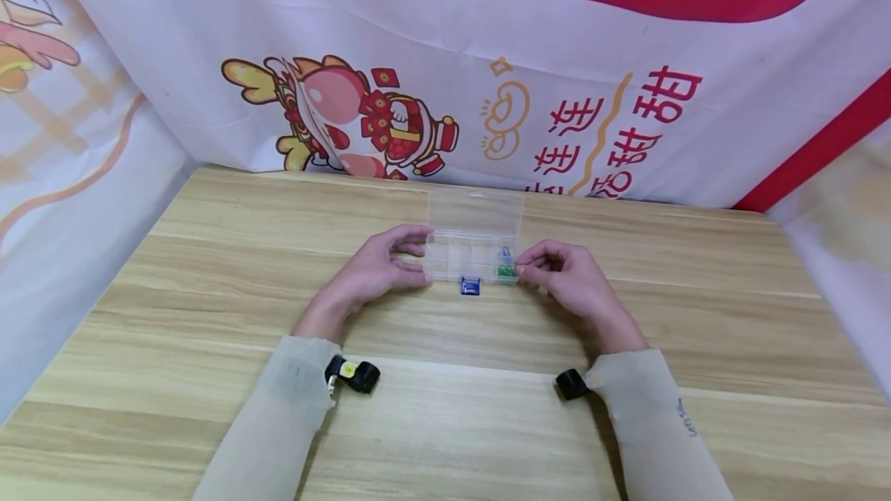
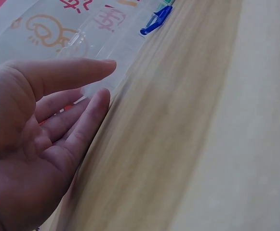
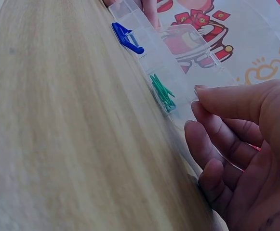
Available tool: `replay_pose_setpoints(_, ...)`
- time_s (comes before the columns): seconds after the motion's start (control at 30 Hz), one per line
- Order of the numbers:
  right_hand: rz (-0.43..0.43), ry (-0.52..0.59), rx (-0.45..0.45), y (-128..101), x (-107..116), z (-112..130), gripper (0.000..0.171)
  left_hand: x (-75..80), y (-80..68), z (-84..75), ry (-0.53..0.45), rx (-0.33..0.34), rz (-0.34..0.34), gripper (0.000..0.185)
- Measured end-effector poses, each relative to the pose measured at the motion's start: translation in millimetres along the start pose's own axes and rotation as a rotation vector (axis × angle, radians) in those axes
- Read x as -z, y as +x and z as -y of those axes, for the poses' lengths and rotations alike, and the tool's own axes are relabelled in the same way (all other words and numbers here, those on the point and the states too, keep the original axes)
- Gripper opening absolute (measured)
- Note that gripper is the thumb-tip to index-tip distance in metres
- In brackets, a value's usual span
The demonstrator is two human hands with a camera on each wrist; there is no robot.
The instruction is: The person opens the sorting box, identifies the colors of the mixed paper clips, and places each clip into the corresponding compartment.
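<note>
A clear plastic compartment box (image 1: 458, 257) stands on the table with its lid (image 1: 476, 211) raised at the back. Its blue latch (image 1: 470, 286) hangs down at the middle of the front edge. Thin green pieces (image 3: 163, 93) lie in the front right compartment, with a small blue piece (image 1: 504, 252) behind them. My left hand (image 1: 381, 263) holds the left end of the box, thumb at the front corner and forefinger towards the back. At the right end, my right hand (image 1: 562, 273) brings thumb and forefinger together on the box's edge, its other fingers curled.
The wooden table (image 1: 445, 424) reaches back to a white printed cloth (image 1: 445, 99) behind the box. Another printed cloth (image 1: 83, 153) hangs along the left side. Both forearms lie over the table, each with a black camera strap at the wrist.
</note>
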State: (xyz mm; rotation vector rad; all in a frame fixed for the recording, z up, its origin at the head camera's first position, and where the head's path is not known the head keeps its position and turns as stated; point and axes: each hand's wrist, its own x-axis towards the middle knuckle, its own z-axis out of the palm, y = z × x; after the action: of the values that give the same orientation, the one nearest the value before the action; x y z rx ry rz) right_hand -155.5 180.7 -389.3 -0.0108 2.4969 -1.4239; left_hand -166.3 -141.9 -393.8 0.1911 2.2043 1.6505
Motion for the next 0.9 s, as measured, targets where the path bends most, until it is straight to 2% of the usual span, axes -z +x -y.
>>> replay_pose_setpoints(0.3, -0.003, 0.005, -0.01, 0.3, 0.2, -1.0, 0.017, 4.9, -0.9, -1.1, 0.007, 0.016, 0.045, 0.079)
replay_pose_setpoints(0.9, -0.006, -0.001, 0.0, 0.2, -0.6, -1.0, 0.017, 5.4, 0.0, -0.3, 0.014, 0.021, 0.048, 0.079)
